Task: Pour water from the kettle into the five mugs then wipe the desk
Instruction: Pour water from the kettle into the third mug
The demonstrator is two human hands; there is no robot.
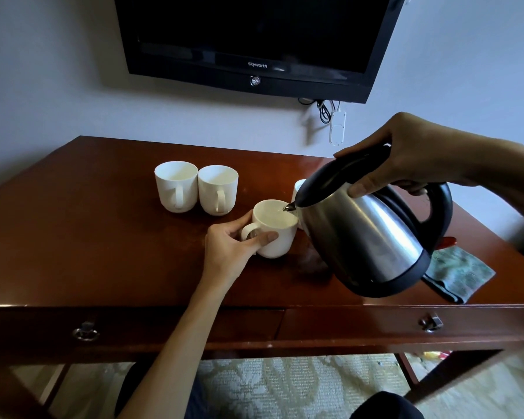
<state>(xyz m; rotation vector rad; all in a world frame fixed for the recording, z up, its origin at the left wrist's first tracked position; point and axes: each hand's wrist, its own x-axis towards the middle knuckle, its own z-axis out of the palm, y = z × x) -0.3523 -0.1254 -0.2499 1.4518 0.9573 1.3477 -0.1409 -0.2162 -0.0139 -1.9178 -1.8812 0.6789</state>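
Tilting kettle (372, 237) gripped in right hand (406, 155) fingers; left hand (227, 249) fingers clasping mug (274, 228)

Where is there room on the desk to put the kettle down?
The desk's left side, left of the two back mugs, is bare, and so is the front strip before the left hand. It's crowded around the held mug and the cloth.

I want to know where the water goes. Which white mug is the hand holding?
The nearest mug, under the kettle spout. The left hand grips its handle; the two mugs behind stand untouched.
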